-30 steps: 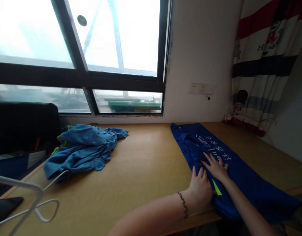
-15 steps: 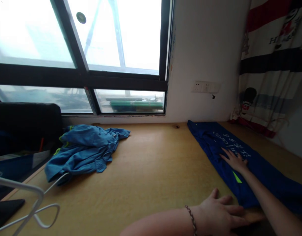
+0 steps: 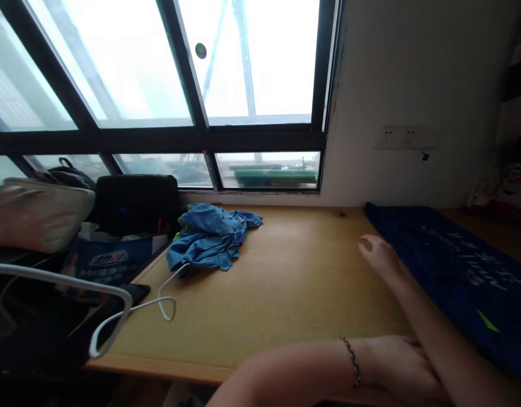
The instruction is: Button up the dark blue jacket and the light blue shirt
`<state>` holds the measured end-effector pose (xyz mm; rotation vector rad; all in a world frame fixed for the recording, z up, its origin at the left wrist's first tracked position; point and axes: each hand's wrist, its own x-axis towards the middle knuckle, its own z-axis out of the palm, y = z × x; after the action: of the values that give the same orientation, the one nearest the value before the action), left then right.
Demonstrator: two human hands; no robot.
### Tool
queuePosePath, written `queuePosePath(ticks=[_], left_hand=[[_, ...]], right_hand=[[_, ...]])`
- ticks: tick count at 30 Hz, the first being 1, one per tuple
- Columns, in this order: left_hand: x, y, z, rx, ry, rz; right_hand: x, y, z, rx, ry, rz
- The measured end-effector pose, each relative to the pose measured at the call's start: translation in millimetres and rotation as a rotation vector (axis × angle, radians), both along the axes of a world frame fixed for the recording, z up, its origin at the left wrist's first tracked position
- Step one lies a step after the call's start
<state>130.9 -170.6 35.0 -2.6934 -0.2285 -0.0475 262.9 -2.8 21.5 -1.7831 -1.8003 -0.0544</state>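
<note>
A dark blue garment with white lettering and a small yellow-green patch lies flat on the wooden table at right. Just left of its edge is my right hand, fingers curled in, with nothing visible in them. My left hand, with a bracelet at the wrist, rests low near the table's front edge. Its fingers are partly hidden behind my right forearm. On the table's far left lies a crumpled lighter blue garment with yellow-green trim, apart from both hands.
A white bent wire, hanger-like, sticks over the table's left edge. Beyond it stand a printed blue bag, a black chair back and a pale bag. A window and a wall socket are behind the table.
The view has swung left. My right hand has lifted off the dark blue garment to its left side, and its spread fingers have curled. My left hand has slipped partly behind my right forearm.
</note>
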Motion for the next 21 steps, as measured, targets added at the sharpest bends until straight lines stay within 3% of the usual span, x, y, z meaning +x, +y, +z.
queuePosePath(ticks=[2,3,6,9,13,15,17,21], left_hand=[[-19,12,-1.9,0.037,0.0,-0.237],[-32,19,-2.9,0.022,-0.004,-0.29],[-84,50,-3.2,-0.096,-0.041,-0.256],[-151,92,0.1,-0.113,-0.221,0.204],[-243,138,-3.7,0.123,-0.586,1.167],[-280,150,-10.5,0.149,-0.662,1.596],[-305,157,-17.1,0.109,-0.64,1.738],[-311,162,-21.2,0.059,-0.583,1.63]], right_hand=[[-41,-8,-20.9,0.056,0.039,0.123],[-52,-11,-31.2,0.073,0.062,0.149],[-58,-14,-52.6,0.058,0.103,0.162],[-50,-13,-57.7,-0.004,0.109,0.16],[-55,-15,-56.2,-0.024,0.094,0.198],[-59,-16,-56.6,-0.038,0.074,0.208],[-61,-16,-57.4,-0.054,0.066,0.197],[-61,-16,-55.3,-0.067,0.095,0.195]])
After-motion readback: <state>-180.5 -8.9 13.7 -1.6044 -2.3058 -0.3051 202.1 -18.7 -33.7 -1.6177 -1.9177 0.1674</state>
